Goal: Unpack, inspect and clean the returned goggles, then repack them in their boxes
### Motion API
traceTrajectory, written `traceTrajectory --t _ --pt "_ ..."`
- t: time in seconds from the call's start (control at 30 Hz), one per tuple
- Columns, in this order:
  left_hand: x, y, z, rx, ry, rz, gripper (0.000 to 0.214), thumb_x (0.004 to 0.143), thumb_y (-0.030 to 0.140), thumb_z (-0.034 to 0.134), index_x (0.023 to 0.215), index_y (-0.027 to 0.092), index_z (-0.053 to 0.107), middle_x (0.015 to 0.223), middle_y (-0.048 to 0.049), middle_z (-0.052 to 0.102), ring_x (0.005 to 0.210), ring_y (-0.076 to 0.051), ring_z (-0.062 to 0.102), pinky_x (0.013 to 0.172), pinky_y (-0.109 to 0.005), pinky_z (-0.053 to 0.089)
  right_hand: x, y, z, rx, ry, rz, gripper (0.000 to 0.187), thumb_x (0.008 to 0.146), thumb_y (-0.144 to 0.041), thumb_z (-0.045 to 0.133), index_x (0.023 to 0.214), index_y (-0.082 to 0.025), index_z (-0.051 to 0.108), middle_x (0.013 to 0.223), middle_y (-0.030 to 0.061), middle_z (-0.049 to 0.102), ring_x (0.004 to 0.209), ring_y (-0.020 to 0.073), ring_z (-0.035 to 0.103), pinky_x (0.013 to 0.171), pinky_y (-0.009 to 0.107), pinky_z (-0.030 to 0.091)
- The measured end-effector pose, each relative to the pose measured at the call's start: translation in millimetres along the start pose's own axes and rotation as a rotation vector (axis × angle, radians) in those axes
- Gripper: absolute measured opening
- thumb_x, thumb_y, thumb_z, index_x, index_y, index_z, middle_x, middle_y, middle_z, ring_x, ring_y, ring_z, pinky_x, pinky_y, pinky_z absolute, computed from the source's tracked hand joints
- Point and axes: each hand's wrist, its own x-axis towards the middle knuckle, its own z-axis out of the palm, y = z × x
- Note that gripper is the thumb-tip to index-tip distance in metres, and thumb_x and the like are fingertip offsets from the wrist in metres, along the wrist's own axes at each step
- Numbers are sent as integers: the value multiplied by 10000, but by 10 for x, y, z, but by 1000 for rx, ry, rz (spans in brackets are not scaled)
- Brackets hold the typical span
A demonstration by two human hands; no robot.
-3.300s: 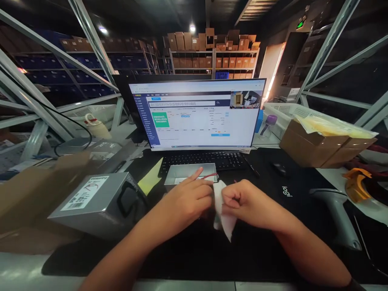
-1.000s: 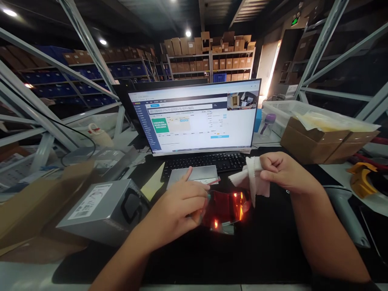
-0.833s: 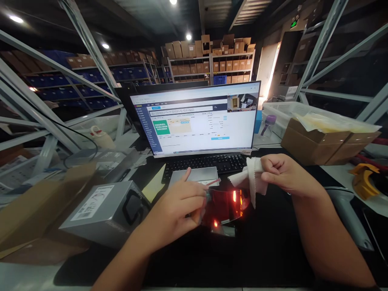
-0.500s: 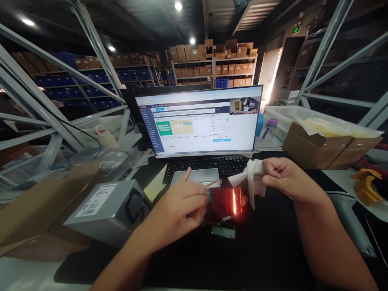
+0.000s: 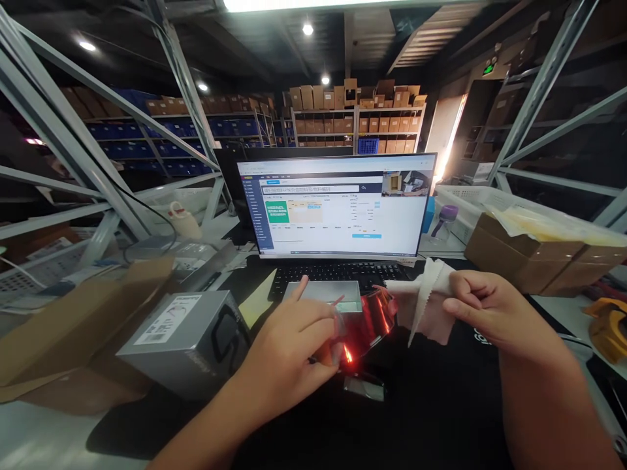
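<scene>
- Mat [image 5: 431,418] on worktop [image 5: 44,440]; keyboard [image 5: 353,269] toward the mat's far side.
- Monitor [image 5: 333,219] just behind keyboard; storage shelving [image 5: 360,117] well back beyond it.
- Shallow box [image 5: 349,289] before keyboard, behind left hand [image 5: 289,352].
- Lens [image 5: 369,323] in left hand's fingers, extending right toward cloth [image 5: 434,307].
- Cloth in right hand [image 5: 490,310], just right of lens.
- Left side: labelled box [image 5: 186,339] nearest left forearm; large carton [image 5: 73,346] left of it.
- Paper sheet [image 5: 257,301] between labelled box and shallow box.
- Bottle [image 5: 445,223] right of monitor; right-hand carton [image 5: 519,261] farther right, packets [image 5: 553,225] on top.
- Tape dispenser [image 5: 610,333] at far right, nearer than right-hand carton.
</scene>
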Motion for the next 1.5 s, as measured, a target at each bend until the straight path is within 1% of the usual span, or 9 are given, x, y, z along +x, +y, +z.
traceTrajectory --t 0.13,0.23,0.33,0.47,0.6,0.97,1.17,1.33,1.5 --pt "-2 12 22 63 145 -27 158 778 22 622 783 179 608 836 3 680 781 -122 647 1175 -539 423 11 85 33 106 36 63 609 828 -488 764 588 -210 277 554 -52 293 541 104 242 484 243 214" --pt "-2 26 87 131 285 -54 165 798 68 652 721 186 567 754 6 650 709 -125 630 881 -343 595 46 115 232 302 41 119 614 806 -455 795 604 -211 269 566 -62 283 554 101 222 500 234 216" --pt "-21 35 172 202 356 -62 92 844 130 653 799 193 602 785 -24 681 728 -156 654 648 -261 551 57 71 579 550 -21 194 649 749 -438 842 612 -212 250 569 -65 307 560 96 247 519 221 249" --pt "-61 39 252 207 359 -49 82 853 125 631 876 200 611 818 -40 698 739 -181 667 657 -288 546 40 -16 941 781 -52 251 724 663 -407 902 611 -212 206 560 -72 318 543 82 271 522 204 277" --pt "-75 40 282 249 380 -17 77 856 120 623 831 189 597 803 -54 690 730 -192 668 656 -299 549 37 -59 993 849 -51 284 741 642 -392 916 621 -212 198 557 -76 312 525 76 278 492 185 275" --pt "-139 138 554 470 426 20 120 931 102 524 984 121 630 857 -136 751 740 -245 732 598 -316 563 -122 26 1650 748 464 267 792 515 -415 954 585 -227 188 520 -66 315 516 92 253 469 231 255" --pt "-160 69 692 268 536 182 143 935 96 520 998 109 647 855 -141 760 807 -232 754 642 -294 603 -71 -112 1519 766 549 264 803 476 -342 972 594 -224 187 525 -75 327 513 79 284 460 208 301" --pt "-127 11 700 306 432 238 143 943 158 584 1000 74 684 916 -163 770 812 -260 745 606 -321 567 112 -203 1274 966 525 323 804 480 -267 972 617 -203 182 548 -74 424 527 70 395 507 180 394" --pt "-161 32 641 371 346 163 132 931 174 605 955 74 688 909 -168 766 750 -259 731 571 -323 525 78 -78 1398 886 524 253 735 573 -301 933 603 -205 205 564 -58 444 541 68 380 518 179 388"
